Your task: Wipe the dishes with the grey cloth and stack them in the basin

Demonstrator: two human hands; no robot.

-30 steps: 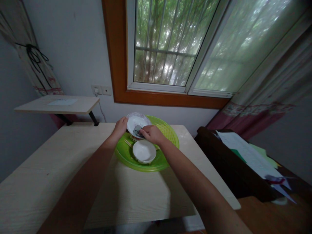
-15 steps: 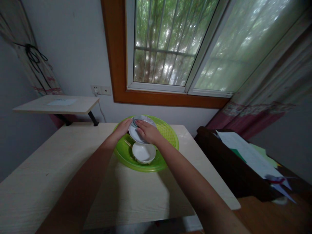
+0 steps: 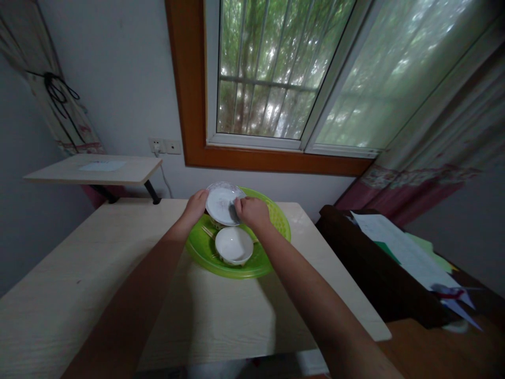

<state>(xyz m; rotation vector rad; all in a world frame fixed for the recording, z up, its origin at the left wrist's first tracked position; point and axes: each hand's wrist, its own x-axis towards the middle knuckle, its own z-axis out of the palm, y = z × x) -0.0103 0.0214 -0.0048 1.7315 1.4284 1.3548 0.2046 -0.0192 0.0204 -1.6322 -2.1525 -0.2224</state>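
My left hand [image 3: 194, 207] grips the left rim of a white bowl [image 3: 220, 204], which it holds tilted over a round green basin [image 3: 272, 252] at the far side of a pale wooden table [image 3: 98, 273]. My right hand [image 3: 253, 211] is closed on a small grey cloth, mostly hidden by its fingers, and presses it against the right side of the bowl's inside. A second white bowl [image 3: 234, 246] sits upright in the basin just in front of both hands. A pair of chopsticks [image 3: 207, 231] lies in the basin under the held bowl.
A barred window [image 3: 272, 73] is straight ahead behind the basin. A small side table [image 3: 90, 169] stands at the left by a wall socket [image 3: 164, 146]. A dark desk [image 3: 355, 252] with papers [image 3: 402, 252] stands to the right, beside a curtain [image 3: 445, 147].
The cloth hand has swept from the bowl's far rim to its right side. The bowl's tilt has shifted back, so its inside faces me again.
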